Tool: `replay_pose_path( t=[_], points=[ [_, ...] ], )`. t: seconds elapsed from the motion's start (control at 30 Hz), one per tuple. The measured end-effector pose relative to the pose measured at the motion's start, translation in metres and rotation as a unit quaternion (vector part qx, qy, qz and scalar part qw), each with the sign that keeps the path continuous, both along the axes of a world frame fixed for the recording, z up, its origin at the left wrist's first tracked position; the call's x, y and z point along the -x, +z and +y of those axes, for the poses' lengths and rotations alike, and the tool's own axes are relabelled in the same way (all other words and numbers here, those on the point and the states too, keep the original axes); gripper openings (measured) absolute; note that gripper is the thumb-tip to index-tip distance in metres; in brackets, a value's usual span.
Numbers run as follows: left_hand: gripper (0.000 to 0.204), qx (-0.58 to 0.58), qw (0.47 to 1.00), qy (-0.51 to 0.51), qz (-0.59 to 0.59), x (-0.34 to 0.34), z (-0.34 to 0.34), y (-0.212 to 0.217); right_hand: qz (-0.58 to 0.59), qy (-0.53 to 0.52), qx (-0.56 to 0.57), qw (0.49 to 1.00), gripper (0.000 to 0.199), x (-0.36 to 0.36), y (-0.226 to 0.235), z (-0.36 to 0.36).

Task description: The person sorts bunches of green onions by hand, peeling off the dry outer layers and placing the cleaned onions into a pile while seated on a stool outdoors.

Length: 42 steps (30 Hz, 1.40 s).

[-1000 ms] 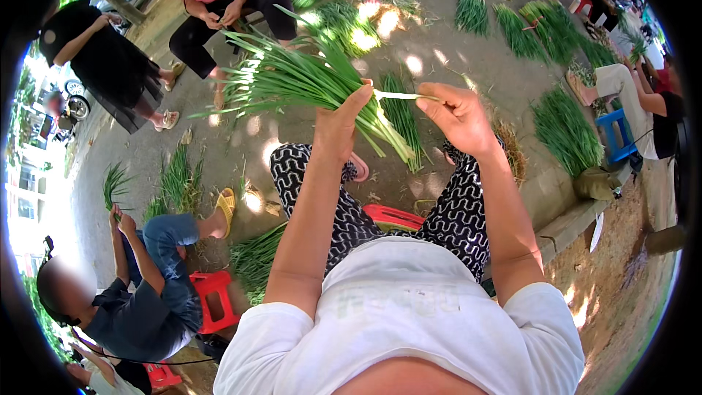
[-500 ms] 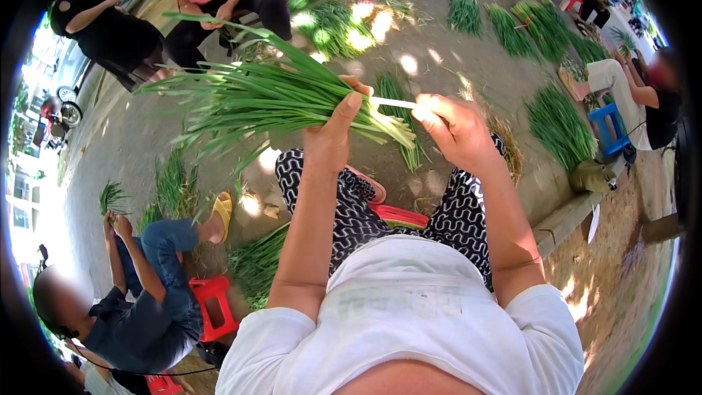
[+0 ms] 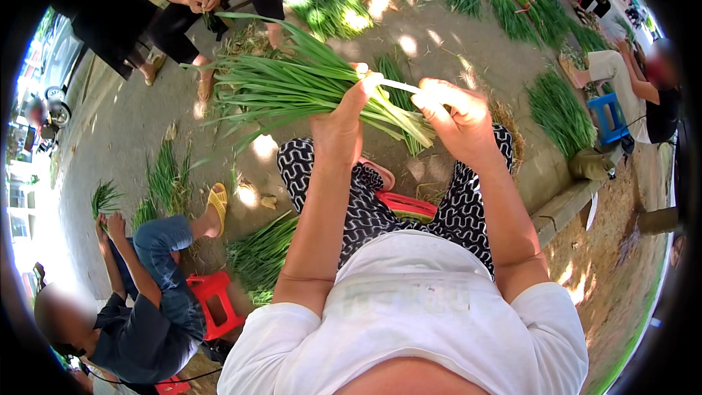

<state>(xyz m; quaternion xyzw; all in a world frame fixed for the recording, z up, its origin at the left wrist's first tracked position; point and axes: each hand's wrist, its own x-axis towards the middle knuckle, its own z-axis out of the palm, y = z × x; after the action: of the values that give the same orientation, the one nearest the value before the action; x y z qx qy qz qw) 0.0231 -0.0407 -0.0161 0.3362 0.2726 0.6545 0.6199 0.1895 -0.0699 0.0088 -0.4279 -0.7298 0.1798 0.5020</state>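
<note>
My left hand (image 3: pixel 341 126) is closed around a thick bunch of Chinese chives (image 3: pixel 281 86). The green leaves fan out to the left, and the pale stem ends stick out to the right past my fist. A narrow white strip (image 3: pixel 398 85) runs taut from the bunch beside my left thumb to my right hand (image 3: pixel 461 118). Thumb and fingers of that hand pinch its end. How far the strip goes round the bunch is hidden behind my left hand.
A pile of chives (image 3: pixel 263 254) lies left of my legs, another pile (image 3: pixel 561 113) at the right. A seated person (image 3: pixel 139 329) works at the left near a red stool (image 3: pixel 216 303). A blue stool (image 3: pixel 608 118) stands by a person at the right. A low curb (image 3: pixel 559 216) runs beside me.
Both hands and the bunch have shifted slightly right, and the stem ends hang lower. The white strip now slopes a little more downward to my right hand. Both grips stay closed.
</note>
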Motion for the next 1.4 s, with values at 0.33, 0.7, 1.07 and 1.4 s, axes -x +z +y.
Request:
replay_pose_path(
  t=[0.33, 0.7, 1.07, 1.4],
  points=[
    [0.027, -0.013, 0.998, 0.067, -0.009, 0.003, -0.002, 0.012, 0.247, -0.031, 0.033, 0.968, 0.036, 0.011, -0.007, -0.014],
    [0.029, -0.046, 0.996, 0.052, -0.047, -0.006, -0.004, 0.016, 0.485, 0.019, 0.338, 0.806, 0.069, 0.009, 0.022, -0.012],
    [0.030, -0.057, 0.997, 0.030, -0.040, -0.014, -0.001, 0.010, 0.438, 0.034, 0.349, 0.828, 0.060, -0.009, 0.022, -0.004],
    [0.029, -0.078, 0.994, 0.050, 0.050, -0.034, -0.009, 0.020, 0.422, 0.007, 0.321, 0.848, 0.051, -0.023, 0.022, -0.003]
  ],
)
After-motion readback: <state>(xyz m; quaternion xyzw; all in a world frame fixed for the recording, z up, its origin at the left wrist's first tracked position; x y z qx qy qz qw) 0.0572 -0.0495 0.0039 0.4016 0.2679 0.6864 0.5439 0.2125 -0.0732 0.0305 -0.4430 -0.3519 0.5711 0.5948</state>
